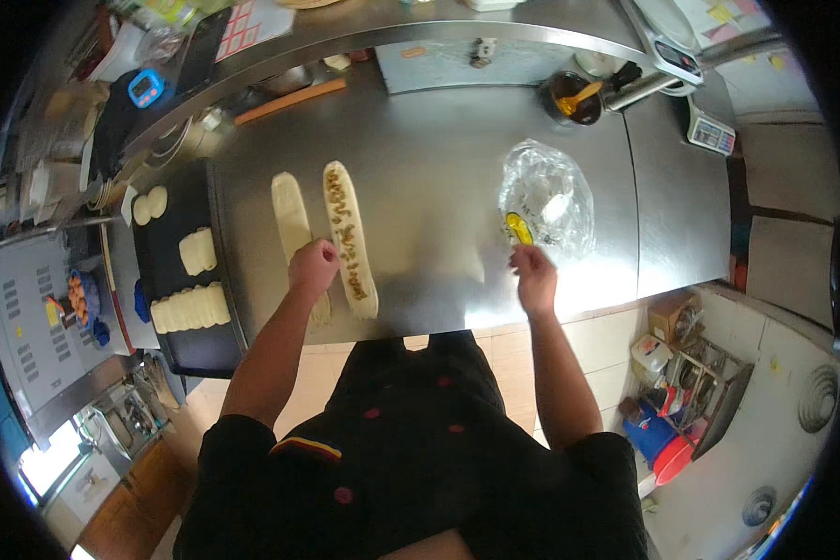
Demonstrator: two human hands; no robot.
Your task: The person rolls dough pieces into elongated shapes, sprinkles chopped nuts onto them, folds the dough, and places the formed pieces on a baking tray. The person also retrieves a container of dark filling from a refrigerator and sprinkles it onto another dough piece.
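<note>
We observed two long dough strips lying side by side on the steel worktable (429, 215), left of the centre of the frame. The plain strip (290, 205), farther left, was partly hidden by the left hand (314, 267); the filled strip (369, 301), just to its right, bore a lumpy brown filling (346, 233) along its length. We saw the left hand with its fingers curled in, their tips by the left edge of the filled strip; we could not tell whether they pinched anything.

Right of centre, we found the right hand (535, 277) partly closed, its fingertips at the lower end of a yellow spoon (517, 226). We could not tell how firmly, if at all, it gripped the spoon. The spoon overlapped the left edge of a clear plastic bag (571, 201) dotted with dark specks.

At the left of the frame, we noted a black baking tray (191, 353) carrying a ridged row of dough (191, 308), a smaller dough piece (198, 252) above it and two rounded pieces (149, 204) near the tray's top. In the upper right stood a dark bowl (554, 96) with a yellow-orange utensil (583, 94) in it.
</note>
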